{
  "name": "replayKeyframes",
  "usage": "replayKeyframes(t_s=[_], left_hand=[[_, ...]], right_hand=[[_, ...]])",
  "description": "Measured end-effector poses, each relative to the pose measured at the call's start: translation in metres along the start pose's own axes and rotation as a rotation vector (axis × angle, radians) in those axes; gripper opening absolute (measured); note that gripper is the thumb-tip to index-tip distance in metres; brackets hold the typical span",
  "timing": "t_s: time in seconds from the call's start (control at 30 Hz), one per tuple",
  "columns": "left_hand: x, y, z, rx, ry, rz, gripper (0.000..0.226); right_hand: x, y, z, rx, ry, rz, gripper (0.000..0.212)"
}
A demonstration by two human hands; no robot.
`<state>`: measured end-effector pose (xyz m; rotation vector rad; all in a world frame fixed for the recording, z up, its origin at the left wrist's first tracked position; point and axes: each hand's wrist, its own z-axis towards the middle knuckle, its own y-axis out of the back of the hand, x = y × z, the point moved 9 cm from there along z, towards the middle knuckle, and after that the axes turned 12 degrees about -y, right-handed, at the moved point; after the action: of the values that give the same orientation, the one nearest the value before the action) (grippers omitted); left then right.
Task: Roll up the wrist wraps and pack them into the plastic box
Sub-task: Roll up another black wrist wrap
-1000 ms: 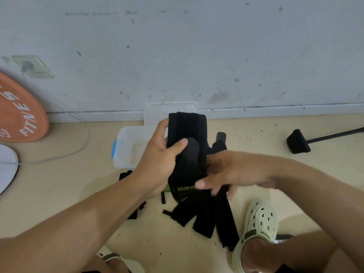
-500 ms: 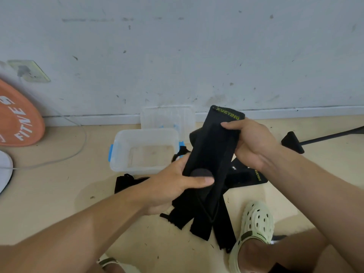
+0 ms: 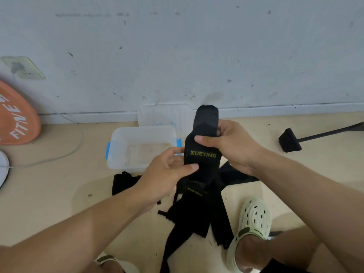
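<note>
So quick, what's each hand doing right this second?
Left hand: holds the lower part of the black wrist wrap, thumb across its front.
Right hand: grips the same wrap higher up, fingers curled round it.

Single head-worn wide-angle view, looking forward and steeply down from above the forearms, facing a scuffed wall [image 3: 197, 46] where it meets the floor [image 3: 59, 194]. Close to both hands: left hand [image 3: 167, 174] and right hand [image 3: 232, 146] near frame centre, holding a black wrist wrap [image 3: 202, 154] upright between them. Just beyond the left fingers [image 3: 177, 150], a clear plastic box [image 3: 118, 138]; below the right fingers [image 3: 201, 138] and nearer the lens, a pale clog [image 3: 254, 219]. Straight lines bowed toward the frame edges. No second view, so no shared region.
</note>
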<state>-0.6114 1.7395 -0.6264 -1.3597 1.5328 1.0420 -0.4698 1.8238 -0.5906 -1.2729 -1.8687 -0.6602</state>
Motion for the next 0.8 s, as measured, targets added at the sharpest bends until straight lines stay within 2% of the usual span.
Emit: replayKeyframes(t_s=[0.13,0.27,0.4,0.57,0.7,0.8], left_hand=[[-0.013,0.019,0.001,-0.193,-0.116,0.132,0.033],[-0.017,0.035,-0.002,-0.349,-0.118,0.151,0.027],[-0.014,0.021,-0.001,-0.231,-0.093,0.105,0.029],[-0.021,0.013,-0.006,-0.194,-0.200,0.086,0.054],[-0.025,0.018,-0.002,-0.200,-0.280,0.082,0.044],[-0.027,0.021,0.000,-0.223,-0.288,0.005,0.029]], right_hand=[[-0.001,-0.003,-0.003,-0.006,-0.022,-0.003,0.015],[0.000,-0.004,-0.007,-0.026,-0.044,0.007,0.018],[-0.008,-0.007,-0.008,-0.051,-0.114,0.043,0.022],[-0.020,-0.026,-0.014,0.091,-0.212,0.222,0.029],[-0.019,-0.030,-0.015,0.158,-0.201,0.279,0.031],[-0.014,-0.029,-0.015,0.180,-0.175,0.262,0.030]])
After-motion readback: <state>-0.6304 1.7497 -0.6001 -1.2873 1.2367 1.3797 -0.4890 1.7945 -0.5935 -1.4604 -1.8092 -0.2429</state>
